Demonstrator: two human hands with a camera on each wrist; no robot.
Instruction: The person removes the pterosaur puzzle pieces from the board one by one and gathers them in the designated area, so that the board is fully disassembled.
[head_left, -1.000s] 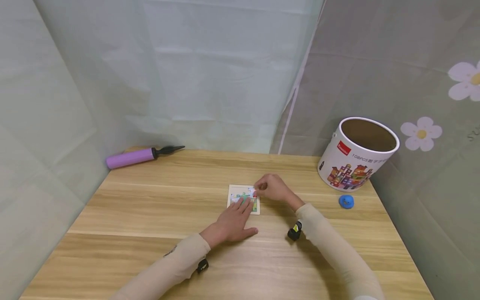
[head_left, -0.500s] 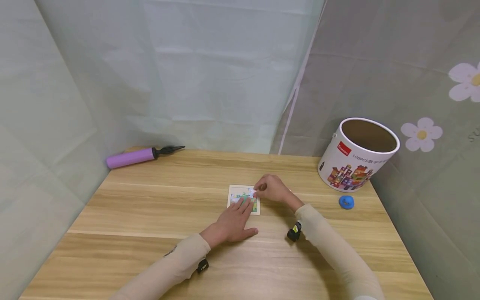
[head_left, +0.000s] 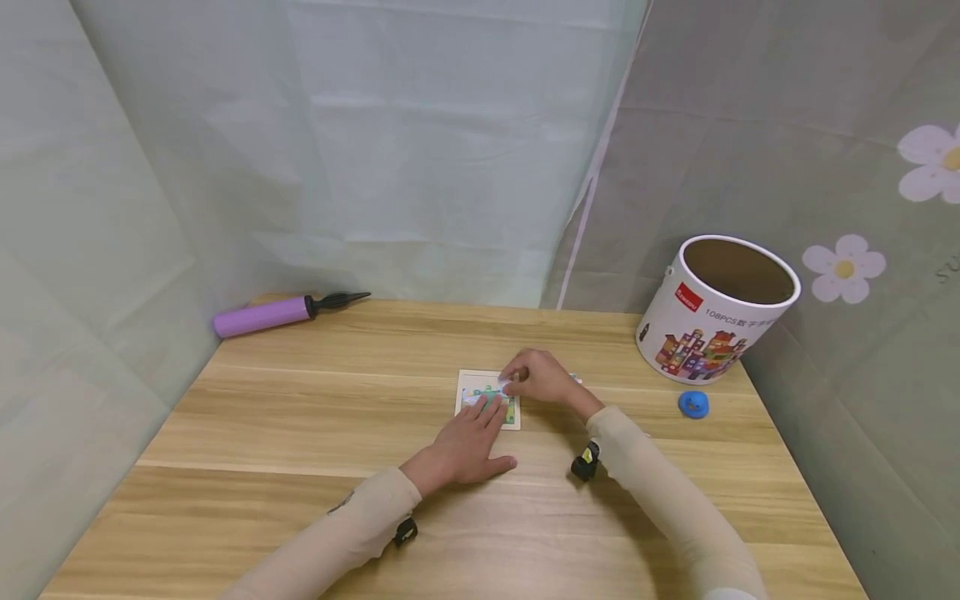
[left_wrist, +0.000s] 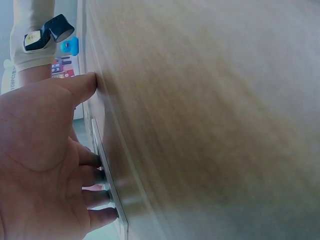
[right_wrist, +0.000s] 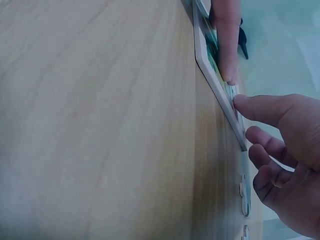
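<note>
Puzzle board [head_left: 477, 374] is laid flat mid-table, on the wood-grain table [head_left: 322, 433]. Outline is near-square, so no long axis can be called; sides are set roughly left-right and near-far. Left hand [head_left: 467, 440] is placed on the board from the near side: fingers extended far-right, tips rested on the picture, thumb pointed right, off the board. Puzzle piece [head_left: 503, 385] is pinched between thumb and fingers of right hand [head_left: 542, 376] at the board's far right part; its long axis can't be read, too small and partly covered. Loose pieces [right_wrist: 245, 196] are seen on the table just right of the board, partly masked by the right wrist in head view.
</note>
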